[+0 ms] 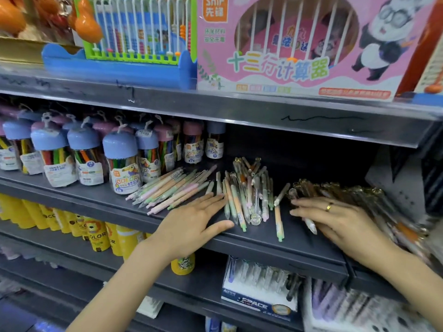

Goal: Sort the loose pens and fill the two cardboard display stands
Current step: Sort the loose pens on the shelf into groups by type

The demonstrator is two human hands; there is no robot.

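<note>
A: Nearest us, the left hand (191,224) lies flat with fingers spread on the dark grey metal shelf (275,245), fingertips at the fanned pastel pens (172,190).

B: The right hand (340,221), fingers straight, presses on the pile of gold-topped clear pens (347,195).

A: Between them, a mixed pastel pen heap (247,190). Behind, blue-capped clear jars of coloured markers (122,161).

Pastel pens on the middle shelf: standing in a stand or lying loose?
Lying loose. The pastel pens lie flat in fanned piles on the dark shelf, no stand around them; the left hand rests flat beside them.
</note>
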